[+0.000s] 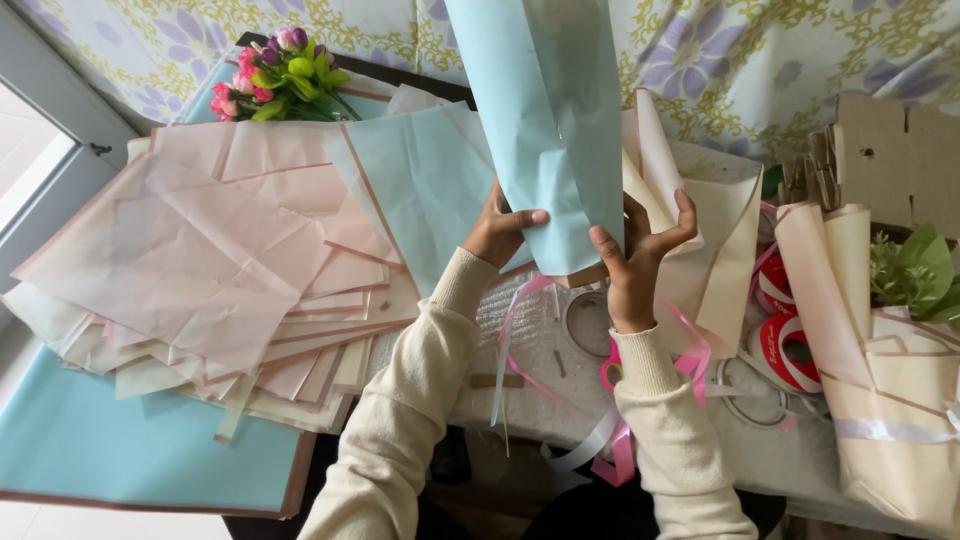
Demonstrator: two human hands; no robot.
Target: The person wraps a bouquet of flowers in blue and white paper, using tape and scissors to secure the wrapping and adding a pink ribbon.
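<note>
pretty bright, soft daylight coming from the window point(30, 150) on the left, blown out there. shadows stay faint, everything's sharp, slight wide-angle stretch at edges.

— What do we hold over the table point(560, 370)?
— A light blue paper wrap point(550, 120), upright, narrowing toward its bottom. Our left hand point(497, 232) grips its lower left side, our right hand point(640, 250) its lower right, fingers spread.
— And around it?
— Pink paper sheets point(210, 250) stacked at the table's left edge, an artificial flower bunch point(280, 78) at the far left corner, pink ribbon point(620, 455) under our wrists, a cream-wrapped bouquet point(880, 380) at the right edge.
</note>
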